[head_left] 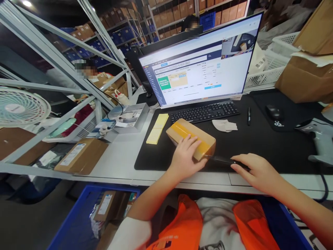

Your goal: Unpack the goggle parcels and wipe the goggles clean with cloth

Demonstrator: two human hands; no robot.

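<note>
A small brown cardboard box (179, 126) with a wide strip of yellow tape lies tilted on the black desk mat (260, 149). My left hand (186, 156) grips it, fingers across the taped top and thumb at its near right end. To the right, my right hand (252, 172) is closed round a slim black knife (221, 159). The knife points left, its tip at the box's right end; whether it cuts into the tape I cannot make out.
Behind the box stand a keyboard (205, 111) and a monitor (197, 80). Around the mat are yellow slips (158, 128), crumpled white paper (225, 125), a pen (249, 116), a mouse (274, 111) and a scanner (318, 137). A blue crate (70, 222) with parcels sits below left.
</note>
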